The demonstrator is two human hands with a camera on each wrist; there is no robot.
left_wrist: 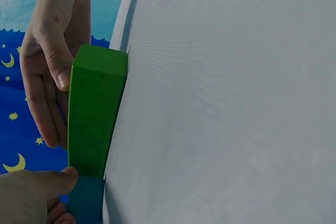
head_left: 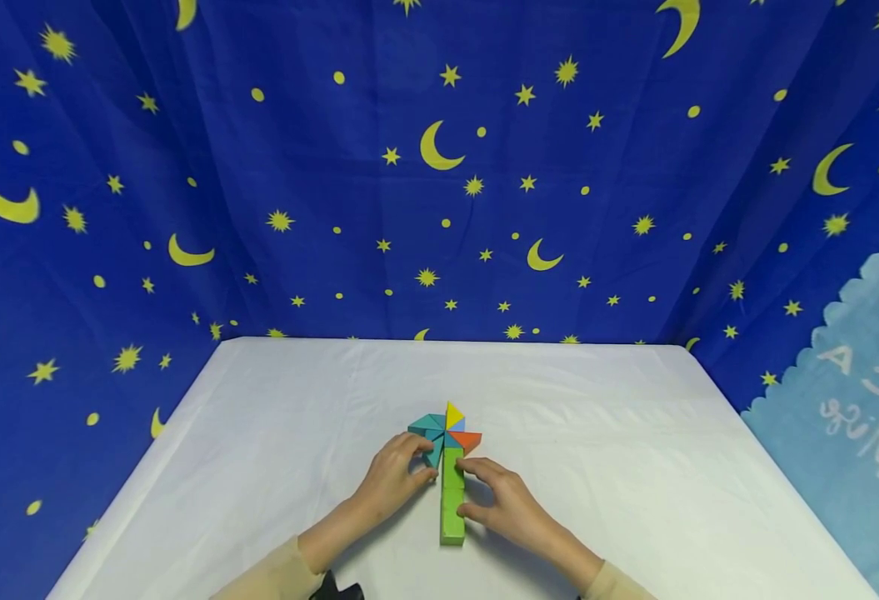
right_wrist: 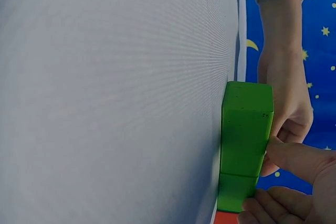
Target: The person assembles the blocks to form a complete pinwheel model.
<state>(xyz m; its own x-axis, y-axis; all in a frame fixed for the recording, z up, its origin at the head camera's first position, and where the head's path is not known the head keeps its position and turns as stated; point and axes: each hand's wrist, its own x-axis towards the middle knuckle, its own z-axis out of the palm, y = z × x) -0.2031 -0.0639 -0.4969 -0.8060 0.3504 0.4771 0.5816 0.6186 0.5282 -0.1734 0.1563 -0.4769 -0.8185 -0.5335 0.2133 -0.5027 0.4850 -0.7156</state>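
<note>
Small coloured blocks lie together on the white table in a pinwheel shape. Two green blocks (head_left: 452,510) run end to end as its stem. Around the top sit teal triangle blocks (head_left: 427,422), a yellow triangle block (head_left: 453,416), a light blue triangle block (head_left: 459,425) and a red-orange triangle block (head_left: 466,440). My left hand (head_left: 397,468) pinches a lower teal triangle block between thumb and fingertips, left of the stem. From the right, my right hand (head_left: 510,504) touches the stem's side, thumb on the nearer green block (right_wrist: 242,142), fingertips on the farther one.
A white cloth covers the table (head_left: 596,417). Dark blue fabric (head_left: 439,200) with yellow moons and stars hangs behind and at the sides. A light blue banner (head_left: 859,400) with lettering hangs at the right.
</note>
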